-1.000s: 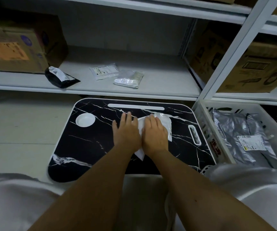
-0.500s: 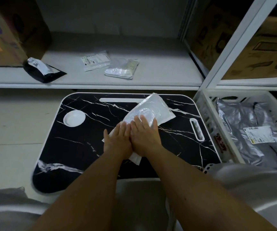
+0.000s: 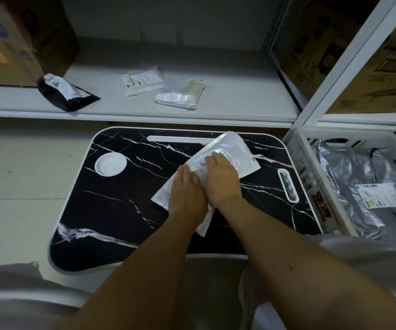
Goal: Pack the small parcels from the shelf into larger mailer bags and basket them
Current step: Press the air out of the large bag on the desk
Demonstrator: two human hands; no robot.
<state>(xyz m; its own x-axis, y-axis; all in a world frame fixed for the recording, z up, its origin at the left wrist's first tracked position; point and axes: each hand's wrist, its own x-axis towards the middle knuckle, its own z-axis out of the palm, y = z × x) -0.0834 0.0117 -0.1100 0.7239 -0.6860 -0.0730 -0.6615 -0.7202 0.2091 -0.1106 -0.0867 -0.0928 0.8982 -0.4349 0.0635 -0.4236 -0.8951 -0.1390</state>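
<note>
left hand [image 3: 185, 194]: flat and open, palm down, pressing on the near end of the white plastic mailer bag [image 3: 236, 152].
right hand [image 3: 222, 178]: flat and open too, pressing the middle of the bag, touching the left hand.
mailer bag: lies slanted on the black marble-look lap tray [image 3: 120, 206].
shelf [image 3: 228, 101]: holds a black parcel [image 3: 67, 94], a flat white parcel [image 3: 142, 79] and a silver parcel [image 3: 180, 92].
white plastic basket [image 3: 297, 148]: right of the tray, with grey mailer bags [image 3: 349, 182] inside.
</note>
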